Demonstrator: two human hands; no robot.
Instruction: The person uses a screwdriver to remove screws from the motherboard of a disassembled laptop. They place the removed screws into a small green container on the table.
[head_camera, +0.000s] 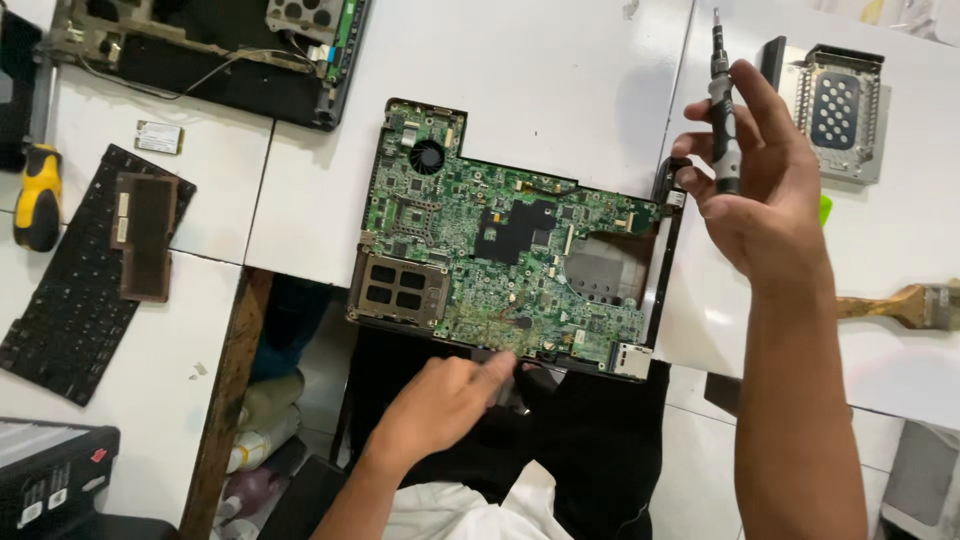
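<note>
**Laptop motherboard mid-teardown, screwdriver lifted clear**

Seen from above, head cam, looking down at a white worktable (560, 60). Centre: green laptop motherboard (500, 250), flat, component side up, seated in a black lower case whose rim (662, 270) shows along the right edge. Small round fan (427, 157) at top left of board, dark chip area in the middle, metal card slot (398, 288) at lower left. Near edge of board overhangs the table toward the lap, probably so the front edge stays within easy reach.

Right hand (765, 190) raised above the board's right end, closed around a slim precision screwdriver (722, 105), shaft pointing up and away, tip off the work. Held like that, seemingly parked out of the way while the other hand does something.

Left hand (445, 400) low at the near edge, fingers loosely curled, index finger stretched out and touching the board's front rim near the middle; holds nothing. Looks like pressing or feeling at a spot there; exact contact point too small to tell.

Parts laid out around, well apart from the board: detached black keyboard (75, 290) at left w/ a brown-dark rectangular piece (145, 235) on it, yellow-and-black tool handle (38, 195) at far left, another opened laptop shell (210, 50) top left, metal drive caddy (840, 110) top right, paintbrush (905, 303) at right, likely for dusting.
</note>
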